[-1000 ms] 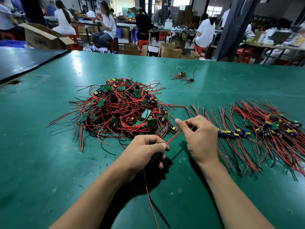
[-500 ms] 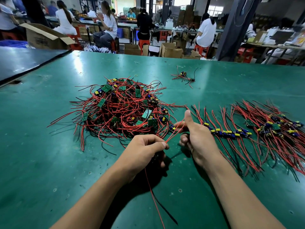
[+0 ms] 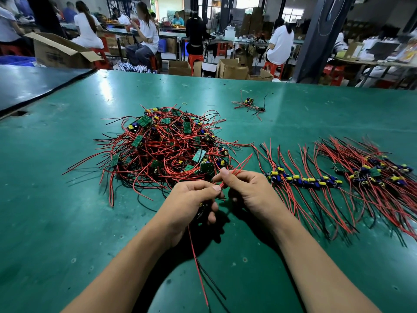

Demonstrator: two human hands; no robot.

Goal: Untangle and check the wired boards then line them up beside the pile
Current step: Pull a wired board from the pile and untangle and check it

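**Both hands on one wired board, just in front of the pile**

The left hand (image 3: 191, 204) is curled round a small wired board (image 3: 202, 208). The board is almost wholly hidden in the fist, and only a dark bit of it shows between the fingers. The thumb presses against the forefinger, and a thin red lead and black lead (image 3: 199, 265) hang from under the hand toward the near table edge.

The right hand (image 3: 250, 192), just beside the left, pinches a pair of thin red wires (image 3: 240, 164) between thumb and forefinger. Its other fingers are curled beneath. The wires run up and to the right, with their ends free.

Both hands are over the dark green table mat (image 3: 67, 222), right in front of the tangled pile of red and black wires and small green circuit boards (image 3: 167, 152). To the right lies a row of wired boards with yellow and blue components (image 3: 304, 180), side by side with their leads fanned out. Farther right is a denser batch of the same boards (image 3: 372, 170). One lone wired board (image 3: 248, 102) lies well apart toward the far side.

Beyond the table stands an open brown cardboard box (image 3: 58, 53), and people sit at benches.
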